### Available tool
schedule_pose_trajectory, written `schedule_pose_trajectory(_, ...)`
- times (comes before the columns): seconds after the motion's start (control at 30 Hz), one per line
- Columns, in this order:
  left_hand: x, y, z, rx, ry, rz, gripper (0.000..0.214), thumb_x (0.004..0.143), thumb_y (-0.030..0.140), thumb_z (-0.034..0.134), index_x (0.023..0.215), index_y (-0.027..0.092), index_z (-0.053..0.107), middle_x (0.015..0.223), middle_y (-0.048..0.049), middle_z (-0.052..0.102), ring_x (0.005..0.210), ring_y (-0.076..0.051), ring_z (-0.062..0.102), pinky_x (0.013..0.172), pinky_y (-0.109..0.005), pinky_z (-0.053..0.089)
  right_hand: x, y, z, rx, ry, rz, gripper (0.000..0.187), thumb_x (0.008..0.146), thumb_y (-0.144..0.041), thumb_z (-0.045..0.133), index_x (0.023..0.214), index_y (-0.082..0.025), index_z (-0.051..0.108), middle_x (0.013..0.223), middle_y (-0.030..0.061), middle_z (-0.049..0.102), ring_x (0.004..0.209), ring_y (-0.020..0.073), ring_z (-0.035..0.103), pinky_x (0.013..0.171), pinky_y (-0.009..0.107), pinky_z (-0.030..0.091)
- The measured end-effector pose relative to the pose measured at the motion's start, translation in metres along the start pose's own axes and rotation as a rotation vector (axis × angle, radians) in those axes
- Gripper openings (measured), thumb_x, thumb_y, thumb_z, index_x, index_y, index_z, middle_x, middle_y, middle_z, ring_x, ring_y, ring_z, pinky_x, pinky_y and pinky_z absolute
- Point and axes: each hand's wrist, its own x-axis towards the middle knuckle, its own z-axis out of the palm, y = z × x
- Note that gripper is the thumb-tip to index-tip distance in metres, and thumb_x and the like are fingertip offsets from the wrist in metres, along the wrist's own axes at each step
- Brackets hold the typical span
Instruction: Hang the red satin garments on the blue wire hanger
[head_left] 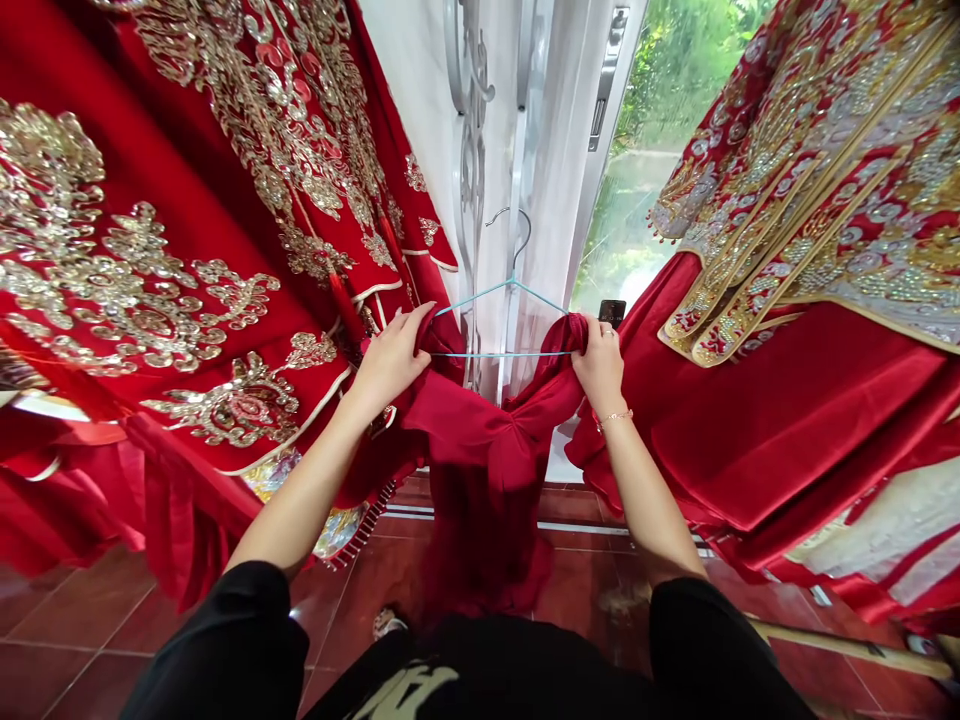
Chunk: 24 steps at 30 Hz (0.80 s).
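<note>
A dark red dress (495,450) hangs from a thin light-blue clothes hanger (501,354) in front of me, its skirt falling toward the floor. My left hand (400,350) is closed around the dress's left shoulder and that end of the hanger. On the other side my right hand (600,362) grips the right shoulder the same way, with a ring and a bracelet on it. The hanger's metal hook (523,232) points up, before the white metalwork. Beside my right hand a small black tag (612,313) shows. Most fingertips are hidden in the fabric.
Red garments with gold and silver beading (247,400) fill the left side. Another beaded red outfit (810,220) hangs close on the right. Ahead are a white door frame (592,150), a sheer curtain (416,110) and glass. Dark red tiles (360,610) cover the floor.
</note>
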Motion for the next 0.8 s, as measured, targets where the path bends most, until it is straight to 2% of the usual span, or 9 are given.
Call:
schedule_pose_trajectory(0.07, 0.003, -0.010, 0.002, -0.043, 0.012, 0.022, 0.074, 0.083, 0.013, 0.049, 0.155, 0.022, 0.036, 0.156, -0.0108, 0.048, 0.147, -0.029, 0.043, 0.116, -0.046, 0.043, 0.006, -0.007, -0.003, -0.093, -0.007, 0.058, 0.052, 0.084, -0.012, 0.047, 0.135, -0.017, 0.055, 0.127, 0.0229, 0.059, 0.123, 0.0392, 0.048, 0.084, 0.049, 0.052)
schedule_pose_trajectory(0.13, 0.008, -0.024, 0.004, -0.109, 0.029, 0.056, 0.073, 0.079, 0.013, 0.052, 0.151, 0.019, 0.041, 0.152, -0.0112, 0.052, 0.141, -0.028, 0.049, 0.117, -0.045, 0.042, 0.012, -0.013, -0.008, -0.182, -0.023, 0.087, 0.041, 0.087, -0.016, 0.048, 0.126, -0.015, 0.060, 0.119, 0.0242, 0.063, 0.117, 0.0391, 0.052, 0.085, 0.049, 0.048)
schedule_pose_trajectory(0.23, 0.014, -0.046, 0.008, -0.193, 0.068, 0.104, 0.066, 0.075, 0.014, 0.054, 0.141, 0.013, 0.052, 0.141, -0.0123, 0.060, 0.132, -0.027, 0.056, 0.118, -0.045, 0.041, 0.013, -0.020, -0.018, -0.327, -0.066, 0.090, 0.031, 0.091, -0.016, 0.044, 0.115, -0.012, 0.063, 0.102, 0.0223, 0.068, 0.101, 0.0345, 0.061, 0.090, 0.051, 0.038)
schedule_pose_trajectory(0.33, 0.018, -0.057, 0.015, -0.216, 0.098, 0.107, 0.060, 0.073, 0.015, 0.055, 0.134, 0.011, 0.057, 0.135, -0.0136, 0.064, 0.129, -0.028, 0.057, 0.118, -0.045, 0.040, 0.006, -0.025, -0.026, -0.442, -0.083, 0.071, 0.030, 0.091, -0.012, 0.039, 0.108, -0.009, 0.064, 0.092, 0.0195, 0.070, 0.085, 0.0292, 0.064, 0.091, 0.050, 0.031)
schedule_pose_trajectory(0.47, 0.021, -0.051, 0.024, -0.188, 0.127, 0.085, 0.062, 0.077, 0.018, 0.060, 0.138, 0.012, 0.052, 0.141, -0.0151, 0.058, 0.136, -0.031, 0.052, 0.119, -0.047, 0.039, -0.006, -0.031, -0.033, -0.529, -0.085, 0.036, 0.031, 0.090, -0.012, 0.039, 0.107, -0.010, 0.064, 0.089, 0.0180, 0.072, 0.079, 0.0280, 0.065, 0.095, 0.052, 0.028)
schedule_pose_trajectory(0.6, 0.024, -0.039, 0.026, -0.128, 0.117, 0.012, 0.059, 0.081, 0.018, 0.061, 0.139, 0.015, 0.051, 0.137, -0.0156, 0.058, 0.129, -0.032, 0.057, 0.112, -0.046, 0.045, -0.011, -0.032, -0.038, -0.548, -0.118, 0.045, 0.030, 0.092, -0.015, 0.040, 0.111, -0.010, 0.063, 0.093, 0.0185, 0.073, 0.084, 0.0296, 0.067, 0.097, 0.051, 0.032)
schedule_pose_trajectory(0.7, 0.024, -0.030, 0.026, -0.068, 0.106, -0.058, 0.057, 0.082, 0.018, 0.061, 0.138, 0.016, 0.051, 0.133, -0.0153, 0.060, 0.123, -0.033, 0.060, 0.106, -0.046, 0.049, -0.014, -0.033, -0.042, -0.524, -0.154, 0.054, 0.031, 0.094, -0.018, 0.040, 0.113, -0.009, 0.062, 0.099, 0.0217, 0.072, 0.088, 0.0317, 0.069, 0.089, 0.044, 0.039)
schedule_pose_trajectory(0.8, 0.021, -0.014, 0.029, 0.034, 0.136, -0.115, 0.058, 0.085, 0.018, 0.057, 0.142, 0.013, 0.048, 0.135, -0.0185, 0.059, 0.126, -0.036, 0.058, 0.106, -0.048, 0.048, -0.017, -0.036, -0.045, -0.516, -0.174, 0.067, 0.033, 0.094, -0.019, 0.039, 0.116, -0.010, 0.062, 0.103, 0.0242, 0.071, 0.092, 0.0333, 0.069, 0.077, 0.038, 0.042)
